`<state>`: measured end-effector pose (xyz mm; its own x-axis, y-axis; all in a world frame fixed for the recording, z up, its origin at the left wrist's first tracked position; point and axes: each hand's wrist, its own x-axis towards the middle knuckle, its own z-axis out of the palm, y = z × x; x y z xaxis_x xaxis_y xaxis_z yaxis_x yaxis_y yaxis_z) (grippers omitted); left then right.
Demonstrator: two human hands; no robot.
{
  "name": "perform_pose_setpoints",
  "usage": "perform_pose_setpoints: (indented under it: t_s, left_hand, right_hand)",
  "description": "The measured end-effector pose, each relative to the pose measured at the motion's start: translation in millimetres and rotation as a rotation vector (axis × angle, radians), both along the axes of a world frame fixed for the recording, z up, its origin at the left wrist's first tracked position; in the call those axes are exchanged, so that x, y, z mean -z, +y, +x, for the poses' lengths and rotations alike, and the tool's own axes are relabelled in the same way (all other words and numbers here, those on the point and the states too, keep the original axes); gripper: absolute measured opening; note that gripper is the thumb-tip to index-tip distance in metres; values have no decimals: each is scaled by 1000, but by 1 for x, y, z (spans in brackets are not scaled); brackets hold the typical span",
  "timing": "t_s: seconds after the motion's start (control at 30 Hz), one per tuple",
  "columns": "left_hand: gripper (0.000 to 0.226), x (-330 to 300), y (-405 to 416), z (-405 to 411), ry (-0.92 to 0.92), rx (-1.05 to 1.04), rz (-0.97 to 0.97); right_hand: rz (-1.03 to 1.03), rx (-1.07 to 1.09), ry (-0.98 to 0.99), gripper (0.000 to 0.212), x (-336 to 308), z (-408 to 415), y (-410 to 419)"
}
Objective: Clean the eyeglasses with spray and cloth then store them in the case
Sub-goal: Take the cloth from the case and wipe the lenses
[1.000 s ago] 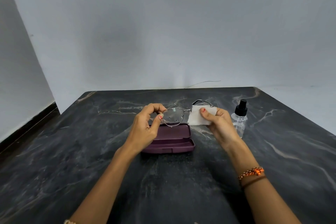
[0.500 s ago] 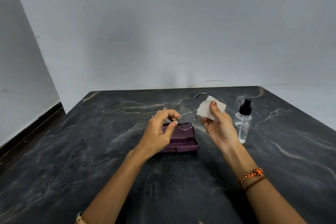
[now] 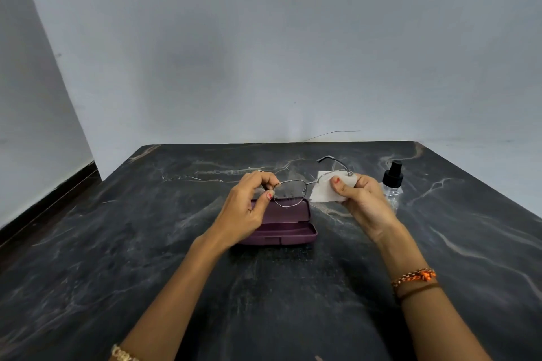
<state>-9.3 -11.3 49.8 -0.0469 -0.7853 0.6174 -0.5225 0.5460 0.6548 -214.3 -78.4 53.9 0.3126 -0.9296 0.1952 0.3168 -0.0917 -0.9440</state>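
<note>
Metal-framed eyeglasses (image 3: 296, 189) hang between our hands: left hand (image 3: 246, 208) pinches the rim, right hand (image 3: 363, 202) presses white cloth (image 3: 324, 192) around one lens.

Open maroon hard-shell eyeglass case (image 3: 281, 224) lies centre on the dark marble counter (image 3: 117, 243), clear black-capped spray bottle (image 3: 392, 184) to its right and slightly behind, thin metal-framed eyeglasses (image 3: 293, 189) above the case.

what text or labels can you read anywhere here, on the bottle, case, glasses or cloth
None: no readable text shows anywhere.
spray bottle: clear with a black pump top, no label visible.
eyeglass case: plain maroon, no brand or marking seen.
eyeglasses: thin metal frame, any print too small to tell.
cloth: plain white.
</note>
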Motion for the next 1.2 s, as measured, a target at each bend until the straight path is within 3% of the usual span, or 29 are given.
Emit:
perform_pose_setpoints:
  t_s: [0.2,0.33,0.4,0.6,0.67,0.77,0.87,1.07,1.2]
  left_hand:
    - [37,0,1,-2,44,-6,-3]
    - [18,7,1,-11,-65,24,-14]
    - [17,9,0,-13,-62,8,-27]
    - [23,5,-1,-7,65,-47,-45]
    - [26,4,-1,-6,86,-34,-38]
    - [30,4,-1,-5,108,-25,-49]
    - [34,4,-3,-3,145,-18,-26]
    - [33,5,-5,-1,318,11,15]
    - [31,8,-8,-2,384,6,13]
  right_hand:
    - [170,78,-337,15,1,15,2]
    - [246,75,-533,12,5,24,5]
    - [197,78,-479,14,6,25,5]
    - [-45,54,-197,55,3,21,7]
    - [-82,80,-157,47,0,17,6]
    - [-123,88,-111,15,-2,13,6]
    - [-149,140,-37,10,-2,12,6]
    - [-119,228,-155,28,1,24,9]
    - [-2,238,-350,20,0,30,10]
